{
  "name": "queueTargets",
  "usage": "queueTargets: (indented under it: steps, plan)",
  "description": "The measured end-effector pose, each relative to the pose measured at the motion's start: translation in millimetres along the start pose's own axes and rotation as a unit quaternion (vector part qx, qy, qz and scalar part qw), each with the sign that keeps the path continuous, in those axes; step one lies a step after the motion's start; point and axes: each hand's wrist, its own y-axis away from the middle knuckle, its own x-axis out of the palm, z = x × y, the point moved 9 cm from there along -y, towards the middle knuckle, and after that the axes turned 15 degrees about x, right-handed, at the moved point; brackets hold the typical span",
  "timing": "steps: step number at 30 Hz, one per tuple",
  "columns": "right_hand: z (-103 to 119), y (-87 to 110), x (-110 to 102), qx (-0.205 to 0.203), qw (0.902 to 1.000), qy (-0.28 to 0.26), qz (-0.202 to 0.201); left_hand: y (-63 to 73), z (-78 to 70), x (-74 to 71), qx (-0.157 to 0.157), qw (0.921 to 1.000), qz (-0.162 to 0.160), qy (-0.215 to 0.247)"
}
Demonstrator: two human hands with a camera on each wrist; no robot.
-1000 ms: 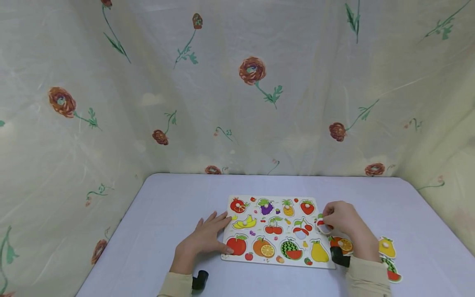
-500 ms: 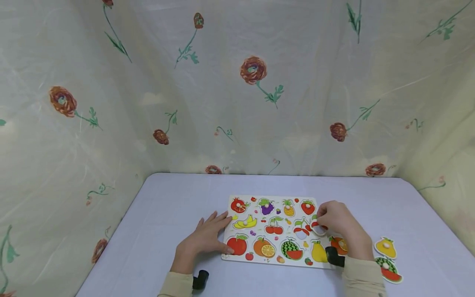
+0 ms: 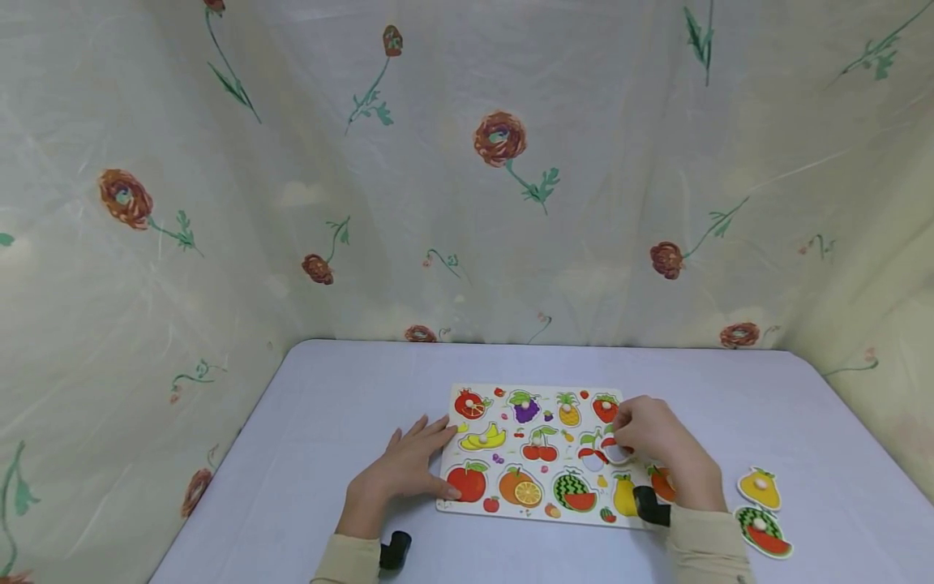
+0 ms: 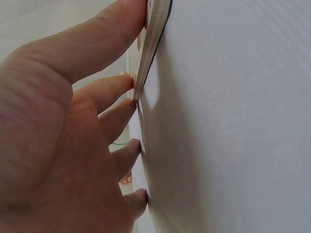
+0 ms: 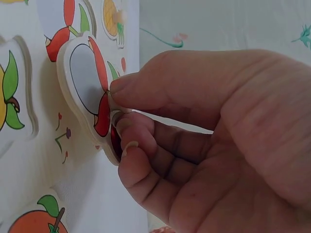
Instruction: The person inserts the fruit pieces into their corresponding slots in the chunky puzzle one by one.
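In the head view my left hand [image 3: 409, 464] lies spread at the left edge of the fruit puzzle board [image 3: 547, 397]. The left wrist view has its thumb [image 4: 97, 41] on the board's edge and the other fingers stretched out. My right hand [image 3: 666, 436] pinches the knob of a lychee-like puzzle piece [image 5: 85, 80], red with a pale centre and green leaves. This piece is tilted close over the board's right side. Just left of it is a matching printed lychee-like picture [image 3: 593, 454]. My right fingers hide part of the piece.
An orange puzzle piece [image 3: 661, 480] lies by the board's right edge, partly behind my right wrist. Farther right, a yellow pear piece [image 3: 759, 489] and a watermelon piece [image 3: 763, 532] lie on the white table [image 3: 365, 373]. A flowered curtain [image 3: 409, 203] surrounds the table's back and sides.
My right hand has moved left with the lychee-like piece, from beside the board's right edge to over the board. My left hand has stayed in place.
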Motion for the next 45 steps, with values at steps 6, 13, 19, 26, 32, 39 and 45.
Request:
queueTargets:
  steps: [6, 13, 19, 26, 32, 39, 45]
  plan:
    - [7.7, -1.1, 6.3, -0.019, 0.9998, 0.009, 0.004, -0.5, 1.2, 0.6, -0.001, 1.0, 0.0, -0.005]
    - [11.0, -3.3, 11.6, -0.029, 0.9995, 0.012, 0.005, -1.0, 1.8, 1.0, 0.0, 1.0, -0.003, -0.006]
    - [13.6, -0.5, 14.3, -0.029, 0.9995, 0.01, 0.013, -1.2, 1.3, 1.2, 0.005, 1.0, 0.0, -0.007]
    - [18.6, 3.4, 16.9, -0.038, 0.9991, 0.006, 0.02, -0.9, 0.5, 0.7, 0.014, 0.9999, 0.001, -0.009]
    - [20.8, 2.0, 19.3, -0.046, 0.9987, 0.008, 0.018, -1.0, 1.2, 0.7, 0.012, 0.9999, 0.001, -0.005]
    - [24.0, 3.4, 22.6, -0.05, 0.9984, 0.008, 0.025, -0.1, -0.3, -0.3, 0.012, 0.9999, 0.002, -0.003]
    - [24.5, 2.3, 24.0, -0.054, 0.9982, 0.009, 0.022, 0.4, -1.3, -0.9, 0.01, 0.9999, 0.001, -0.002]
